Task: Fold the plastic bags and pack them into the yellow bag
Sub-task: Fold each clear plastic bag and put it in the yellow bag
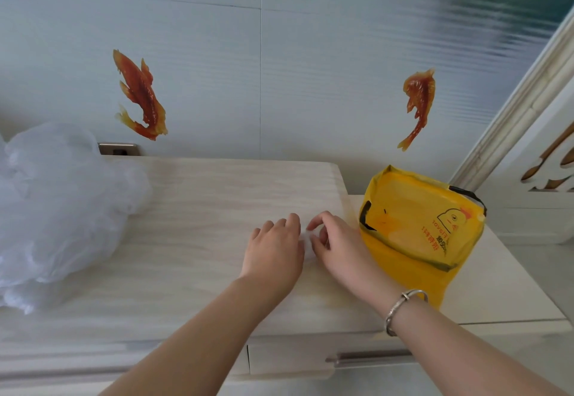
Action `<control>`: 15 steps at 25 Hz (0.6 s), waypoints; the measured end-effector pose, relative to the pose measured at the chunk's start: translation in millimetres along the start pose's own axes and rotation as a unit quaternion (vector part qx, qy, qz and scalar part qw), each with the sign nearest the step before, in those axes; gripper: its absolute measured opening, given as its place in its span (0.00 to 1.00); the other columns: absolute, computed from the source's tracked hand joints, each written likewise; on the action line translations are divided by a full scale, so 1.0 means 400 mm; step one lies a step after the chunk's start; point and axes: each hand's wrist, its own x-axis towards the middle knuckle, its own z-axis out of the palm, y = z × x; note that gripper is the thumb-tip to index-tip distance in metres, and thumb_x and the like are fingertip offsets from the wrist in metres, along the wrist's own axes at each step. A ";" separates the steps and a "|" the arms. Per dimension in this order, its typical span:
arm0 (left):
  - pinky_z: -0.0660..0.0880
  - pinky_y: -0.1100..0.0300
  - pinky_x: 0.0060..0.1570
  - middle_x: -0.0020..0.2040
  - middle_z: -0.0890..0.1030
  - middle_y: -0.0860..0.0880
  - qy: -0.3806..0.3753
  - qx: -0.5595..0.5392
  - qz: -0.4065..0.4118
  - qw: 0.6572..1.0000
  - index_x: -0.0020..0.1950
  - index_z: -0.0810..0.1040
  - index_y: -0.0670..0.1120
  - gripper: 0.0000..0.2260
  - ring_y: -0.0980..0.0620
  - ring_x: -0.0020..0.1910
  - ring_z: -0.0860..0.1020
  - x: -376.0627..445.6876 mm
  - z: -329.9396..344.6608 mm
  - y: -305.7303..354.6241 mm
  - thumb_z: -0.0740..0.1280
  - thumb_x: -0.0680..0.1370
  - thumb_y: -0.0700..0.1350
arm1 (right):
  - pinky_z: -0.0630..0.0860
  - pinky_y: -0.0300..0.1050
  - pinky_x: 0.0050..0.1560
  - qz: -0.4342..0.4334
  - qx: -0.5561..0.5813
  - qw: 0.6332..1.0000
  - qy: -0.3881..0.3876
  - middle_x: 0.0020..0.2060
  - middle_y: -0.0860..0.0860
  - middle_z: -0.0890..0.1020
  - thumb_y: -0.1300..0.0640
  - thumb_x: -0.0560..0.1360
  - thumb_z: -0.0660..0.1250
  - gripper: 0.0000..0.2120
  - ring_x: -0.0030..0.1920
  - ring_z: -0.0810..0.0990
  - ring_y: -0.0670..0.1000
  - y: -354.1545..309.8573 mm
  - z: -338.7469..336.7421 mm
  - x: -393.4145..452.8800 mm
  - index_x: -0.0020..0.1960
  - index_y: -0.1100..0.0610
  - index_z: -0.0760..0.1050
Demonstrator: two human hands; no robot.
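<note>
Both hands are working close together near the right end of the pale wood-grain bench (198,197); the left hand (275,248) is lying palm down with its fingers (293,220) stretched forward and held side by side, pressing on a small folded piece of clear white plastic bag (307,242) that is showing only as a thin sliver between the two hands; the right hand (337,245) is sitting just beside it, its thumb and forefinger curling in and seemingly pinching the near edge of that same folded piece, though most of the plastic is hidden under the palms, so the exact hold is hard to make out; a thin silver bangle (400,308) is circling the right wrist

The yellow plastic bag with a printed duck and black handles (416,225) is standing just to the right of the right hand, on the lower white surface beside the bench, its mouth gaping open towards the camera; a large loose heap of crumpled translucent white plastic bags (59,209) is lying at the left end of the bench, well apart from the hands

Behind the bench, two orange fish decals (139,97) are sticking to the pale blue wall, and a metal drawer handle (369,358) is showing on the front below the right forearm
</note>
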 end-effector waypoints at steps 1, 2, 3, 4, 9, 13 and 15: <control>0.66 0.56 0.54 0.54 0.77 0.50 -0.012 -0.010 -0.006 1.000 0.58 0.66 0.47 0.08 0.48 0.54 0.72 0.001 0.000 0.000 0.55 0.81 0.47 | 0.77 0.46 0.44 -0.002 -0.003 1.000 -0.005 0.41 0.46 0.74 0.56 0.78 0.63 0.06 0.39 0.76 0.45 0.003 0.000 0.001 0.55 0.51 0.71; 0.66 0.56 0.54 0.54 0.77 0.49 -0.022 -0.023 -0.011 0.999 0.58 0.66 0.47 0.07 0.47 0.54 0.72 0.002 0.000 0.001 0.55 0.81 0.46 | 0.77 0.48 0.44 -0.005 -0.008 1.000 -0.009 0.41 0.46 0.74 0.56 0.78 0.63 0.06 0.40 0.76 0.47 0.005 0.001 0.002 0.55 0.51 0.70; 0.66 0.56 0.53 0.53 0.77 0.49 -0.029 -0.037 -0.016 0.999 0.57 0.66 0.47 0.07 0.47 0.54 0.72 0.003 0.000 0.000 0.55 0.81 0.46 | 0.76 0.49 0.45 -0.006 -0.014 1.000 -0.013 0.41 0.45 0.74 0.56 0.78 0.63 0.07 0.40 0.77 0.48 0.006 0.003 0.002 0.55 0.51 0.70; 0.66 0.56 0.53 0.52 0.77 0.49 -0.034 -0.048 -0.020 0.998 0.57 0.66 0.47 0.07 0.47 0.54 0.72 0.004 -0.001 -0.002 0.56 0.80 0.46 | 0.76 0.49 0.45 -0.006 -0.019 1.000 -0.017 0.40 0.45 0.73 0.56 0.78 0.63 0.07 0.41 0.77 0.49 0.006 0.002 0.002 0.56 0.52 0.70; 0.67 0.55 0.54 0.52 0.77 0.48 -0.057 -0.071 -0.029 0.995 0.58 0.67 0.46 0.08 0.47 0.54 0.73 0.012 -0.004 -0.009 0.58 0.79 0.45 | 0.76 0.47 0.44 -0.002 -0.054 0.998 -0.028 0.41 0.46 0.74 0.55 0.79 0.62 0.08 0.42 0.77 0.49 -0.003 0.003 0.006 0.57 0.51 0.67; 0.71 0.54 0.52 0.46 0.78 0.50 -0.085 -0.158 -0.086 0.980 0.54 0.71 0.47 0.09 0.47 0.50 0.75 0.021 -0.017 -0.012 0.63 0.75 0.42 | 0.74 0.45 0.48 0.053 -0.059 0.997 -0.022 0.50 0.51 0.76 0.54 0.76 0.65 0.16 0.48 0.76 0.51 0.006 0.011 0.024 0.62 0.53 0.66; 0.73 0.58 0.44 0.42 0.78 0.52 -0.099 -0.212 -0.124 0.964 0.49 0.74 0.49 0.09 0.48 0.45 0.77 0.027 -0.039 -0.024 0.65 0.72 0.38 | 0.73 0.43 0.49 0.121 -0.042 0.991 -0.039 0.53 0.52 0.73 0.52 0.75 0.67 0.17 0.49 0.75 0.52 0.008 0.005 0.043 0.61 0.52 0.69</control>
